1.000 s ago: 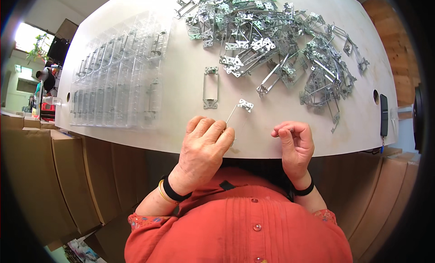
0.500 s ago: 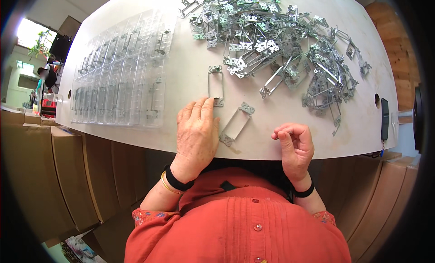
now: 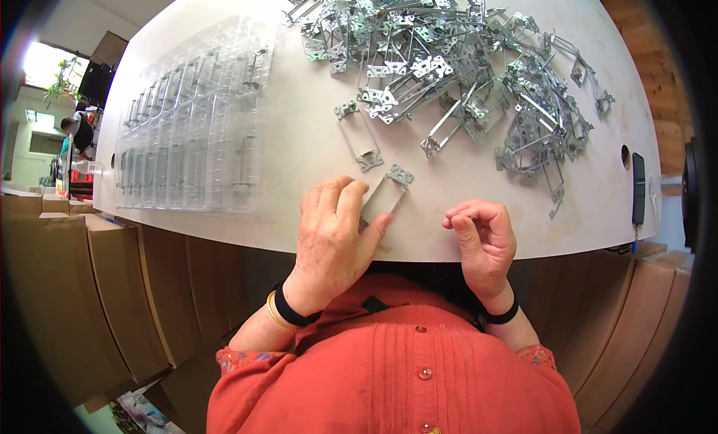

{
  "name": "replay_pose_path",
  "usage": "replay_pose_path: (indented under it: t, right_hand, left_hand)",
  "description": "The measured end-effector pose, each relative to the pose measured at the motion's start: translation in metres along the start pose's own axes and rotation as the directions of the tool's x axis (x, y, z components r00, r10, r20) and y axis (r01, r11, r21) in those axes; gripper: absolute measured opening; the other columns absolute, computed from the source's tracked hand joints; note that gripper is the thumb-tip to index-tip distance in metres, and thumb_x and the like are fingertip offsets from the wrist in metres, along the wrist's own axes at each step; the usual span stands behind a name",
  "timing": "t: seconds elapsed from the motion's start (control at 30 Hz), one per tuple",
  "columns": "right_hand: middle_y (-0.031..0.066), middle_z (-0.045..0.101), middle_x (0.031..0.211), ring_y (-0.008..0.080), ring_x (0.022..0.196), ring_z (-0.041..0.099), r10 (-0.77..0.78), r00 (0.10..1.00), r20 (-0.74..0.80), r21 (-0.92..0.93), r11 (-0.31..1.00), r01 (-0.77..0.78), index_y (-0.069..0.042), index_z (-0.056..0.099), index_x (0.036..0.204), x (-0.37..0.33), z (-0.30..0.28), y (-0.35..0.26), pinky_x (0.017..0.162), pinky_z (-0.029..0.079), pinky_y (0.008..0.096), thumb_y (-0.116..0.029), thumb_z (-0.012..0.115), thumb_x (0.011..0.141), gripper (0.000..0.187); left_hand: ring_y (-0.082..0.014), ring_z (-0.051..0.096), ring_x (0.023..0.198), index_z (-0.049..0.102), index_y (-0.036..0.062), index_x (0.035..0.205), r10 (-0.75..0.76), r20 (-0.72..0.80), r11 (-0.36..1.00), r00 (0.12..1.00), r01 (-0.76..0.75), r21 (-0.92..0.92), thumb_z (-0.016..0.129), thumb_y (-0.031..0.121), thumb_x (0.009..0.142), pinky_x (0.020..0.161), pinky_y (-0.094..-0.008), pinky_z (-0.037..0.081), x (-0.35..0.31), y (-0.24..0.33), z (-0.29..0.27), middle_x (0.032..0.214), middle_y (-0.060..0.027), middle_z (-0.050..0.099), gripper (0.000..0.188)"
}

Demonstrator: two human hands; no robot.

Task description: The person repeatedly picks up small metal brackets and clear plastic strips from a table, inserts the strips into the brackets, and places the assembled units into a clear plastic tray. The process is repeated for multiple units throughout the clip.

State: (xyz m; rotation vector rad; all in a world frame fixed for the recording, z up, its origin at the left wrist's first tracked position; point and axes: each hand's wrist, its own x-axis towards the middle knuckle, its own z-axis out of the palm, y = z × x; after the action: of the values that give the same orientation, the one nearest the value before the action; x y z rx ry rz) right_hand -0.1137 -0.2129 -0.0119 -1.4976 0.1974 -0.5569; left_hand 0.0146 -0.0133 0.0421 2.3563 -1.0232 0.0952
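My left hand is over the table's near edge, thumb and fingers apart. It covers the lower end of a thin rectangular metal bracket frame; whether it touches the frame is hidden. Just beyond lies a second metal bracket frame, tilted, with flat punched plates at both ends. To the right, my right hand is closed in a pinch, thumb against the fingertips. Whatever may be between those fingers is too small or hidden to name.
A large tangled pile of similar metal frames covers the far middle and right of the white table. Clear plastic trays holding metal parts stand at left. A black bar-shaped device lies at the right edge. Cardboard boxes flank the table.
My left hand has moved right and nearer, off the farther frame and over the nearer one. The farther frame now lies turned at a slant. My right hand stays pinched in place.
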Motion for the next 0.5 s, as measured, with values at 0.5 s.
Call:
replay_pose_path:
  t: [0.5]
  right_hand:
    - [0.0117, 0.071, 0.11, 0.0103, 0.092, 0.065, -0.001, 1.0, 0.003, -0.022, 1.0, 0.001, 0.0, 0.059, 0.113, 0.002, 0.003, -0.002, 0.085, 0.054, 0.025, -0.004, 0.069, 0.107, 0.013]
  left_hand:
    - [-0.0348, 0.064, 0.09, 0.065, 0.0008, 0.108, -0.034, 0.059, 0.996, 0.998, 0.039, -0.081, 0.083, 0.005, 0.081, 0.08, -0.0441, 0.053, -0.012, -0.004, 0.005, 0.1, -0.0157, 0.066, 0.033]
